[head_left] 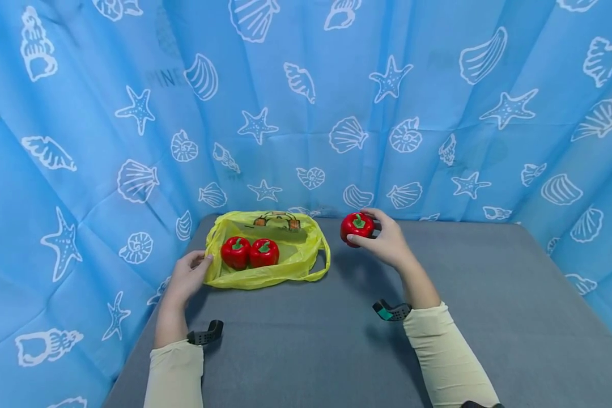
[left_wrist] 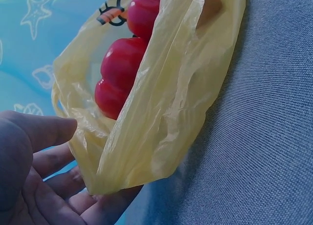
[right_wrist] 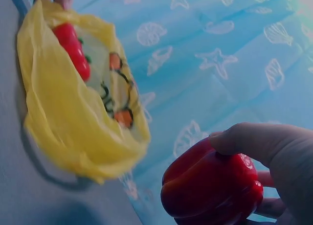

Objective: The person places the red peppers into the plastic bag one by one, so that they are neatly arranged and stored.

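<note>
A yellow plastic bag (head_left: 285,273) lies with its mouth spread wide on the left part of the table. Inside it two red bell peppers (head_left: 264,253) with green stems sit side by side. My left hand (head_left: 187,277) holds the bag's left edge, thumb on the near side and fingers around behind it, as the left wrist view shows. To the right of the bag, my right hand (head_left: 387,241) grips a third red bell pepper (right_wrist: 210,186) between thumb and fingers, raised above the table. Its fingers are partly hidden behind the pepper.
A grey cloth-covered table (head_left: 306,340) extends in front of me. Behind it and on both sides hangs a blue curtain (head_left: 316,107) with white shells and starfish. The bag's loop handle (head_left: 325,266) sticks out on its right side.
</note>
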`<state>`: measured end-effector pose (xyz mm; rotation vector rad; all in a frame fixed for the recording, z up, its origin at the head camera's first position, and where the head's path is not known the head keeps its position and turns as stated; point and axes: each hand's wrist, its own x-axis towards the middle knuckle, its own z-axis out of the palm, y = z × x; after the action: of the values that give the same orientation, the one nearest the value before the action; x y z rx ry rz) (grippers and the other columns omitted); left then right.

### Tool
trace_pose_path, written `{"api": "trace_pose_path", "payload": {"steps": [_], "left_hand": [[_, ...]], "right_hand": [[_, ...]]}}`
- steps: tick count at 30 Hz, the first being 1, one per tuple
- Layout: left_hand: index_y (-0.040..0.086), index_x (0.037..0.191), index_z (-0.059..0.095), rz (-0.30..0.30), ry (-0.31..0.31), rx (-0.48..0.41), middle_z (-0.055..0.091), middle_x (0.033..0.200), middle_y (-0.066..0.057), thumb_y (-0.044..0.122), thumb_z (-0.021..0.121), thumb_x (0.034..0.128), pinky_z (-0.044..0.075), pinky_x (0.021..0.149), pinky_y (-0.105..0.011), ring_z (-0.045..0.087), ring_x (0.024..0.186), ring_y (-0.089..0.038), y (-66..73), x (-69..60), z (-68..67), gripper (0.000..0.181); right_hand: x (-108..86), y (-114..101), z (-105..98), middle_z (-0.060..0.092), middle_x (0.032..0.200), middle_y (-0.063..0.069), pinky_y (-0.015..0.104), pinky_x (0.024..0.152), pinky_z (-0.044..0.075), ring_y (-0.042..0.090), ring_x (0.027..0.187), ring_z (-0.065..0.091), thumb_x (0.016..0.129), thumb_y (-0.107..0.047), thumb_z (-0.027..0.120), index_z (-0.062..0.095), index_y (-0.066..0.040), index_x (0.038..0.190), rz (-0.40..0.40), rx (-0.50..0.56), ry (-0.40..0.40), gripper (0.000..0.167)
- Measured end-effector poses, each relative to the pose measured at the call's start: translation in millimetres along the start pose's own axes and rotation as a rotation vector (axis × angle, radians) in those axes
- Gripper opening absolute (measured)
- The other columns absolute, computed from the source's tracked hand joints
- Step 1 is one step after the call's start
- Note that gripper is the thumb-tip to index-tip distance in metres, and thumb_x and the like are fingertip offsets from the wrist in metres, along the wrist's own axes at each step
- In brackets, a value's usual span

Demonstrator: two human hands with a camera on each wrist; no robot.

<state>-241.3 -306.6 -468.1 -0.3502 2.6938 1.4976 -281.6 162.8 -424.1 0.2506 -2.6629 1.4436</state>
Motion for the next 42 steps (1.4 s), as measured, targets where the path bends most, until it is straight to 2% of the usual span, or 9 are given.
{"api": "trace_pose_path", "payload": {"steps": [8,12,19,26,42], "left_hand": [[0.004,0.151,0.054,-0.008,0.003,-0.012,0.054,0.149,-0.023,0.045,0.049,0.1118,0.050,0.110,-0.054,0.051,0.138,-0.038,-5.2,1.5,-1.0,0.057],[0.003,0.151,0.053,-0.003,0.004,-0.015,0.054,0.149,-0.024,0.044,0.050,0.1118,0.049,0.112,-0.055,0.050,0.141,-0.040,-5.3,2.0,-2.0,0.057],[0.002,0.151,0.054,0.021,0.011,-0.012,0.055,0.149,-0.025,0.045,0.050,0.1117,0.048,0.112,-0.055,0.051,0.140,-0.040,-3.7,3.6,-2.5,0.057],[0.002,0.150,0.055,0.033,0.015,0.002,0.056,0.148,-0.025,0.044,0.049,0.1118,0.050,0.110,-0.055,0.053,0.138,-0.040,-2.7,4.0,-3.3,0.057],[0.001,0.150,0.055,0.033,0.010,0.000,0.057,0.149,-0.026,0.042,0.050,0.1122,0.047,0.114,-0.056,0.052,0.141,-0.040,-3.0,3.4,-2.7,0.056]], "right_hand": [[13.6,-21.0,40.7,0.058,0.147,0.011,0.051,0.097,0.062,0.036,0.126,0.065,0.089,-0.027,0.088,0.052,-0.015,0.152,-0.135,0.131,-0.064,0.073],[19.6,-29.6,57.2,0.059,0.147,0.009,0.048,0.096,0.063,0.033,0.124,0.067,0.089,-0.026,0.088,0.053,-0.013,0.151,-0.182,0.146,-0.098,0.072],[30.3,-43.4,73.2,0.057,0.149,0.011,0.050,0.096,0.063,0.035,0.125,0.068,0.089,-0.024,0.088,0.053,-0.011,0.151,-0.229,0.121,-0.140,0.073],[41.2,-51.8,87.1,0.061,0.144,0.009,0.045,0.097,0.062,0.029,0.124,0.066,0.089,-0.025,0.088,0.054,-0.009,0.150,-0.283,0.052,-0.159,0.072],[50.9,-46.5,112.8,0.063,0.144,0.008,0.043,0.098,0.061,0.026,0.126,0.064,0.089,-0.029,0.089,0.055,-0.009,0.152,-0.328,-0.063,-0.241,0.074]]}}
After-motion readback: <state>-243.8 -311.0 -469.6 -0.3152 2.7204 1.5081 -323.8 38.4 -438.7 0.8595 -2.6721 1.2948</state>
